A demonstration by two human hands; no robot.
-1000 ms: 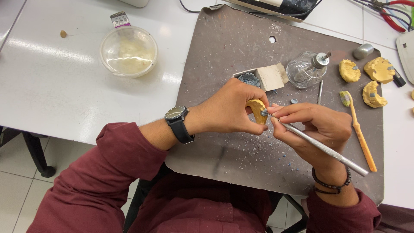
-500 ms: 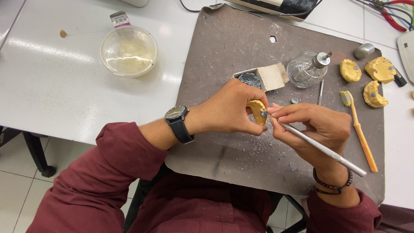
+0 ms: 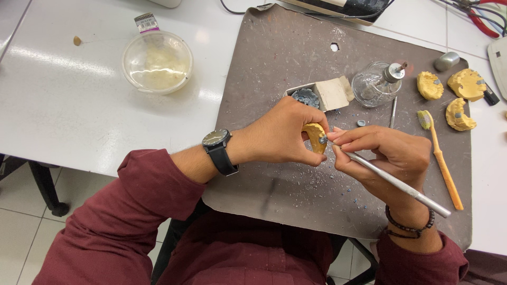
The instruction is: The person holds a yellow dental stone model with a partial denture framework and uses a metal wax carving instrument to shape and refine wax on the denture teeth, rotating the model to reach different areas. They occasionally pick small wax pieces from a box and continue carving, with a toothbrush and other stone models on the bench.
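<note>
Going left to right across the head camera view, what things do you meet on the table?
Clear plastic bowl → left hand holding a yellow dental cast → right hand with a metal carving tool → orange toothbrush → three yellow casts at far right.

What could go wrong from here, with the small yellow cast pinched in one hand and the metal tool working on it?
1. The left hand holds the small yellow plaster cast only by the fingertips, above the brown work mat; a slip of the slim silver metal carving tool in the right hand might jab a finger or chip the cast.
2. The clear glass spirit burner stands close beyond the hands; a sudden jerk could knock it over.
</note>
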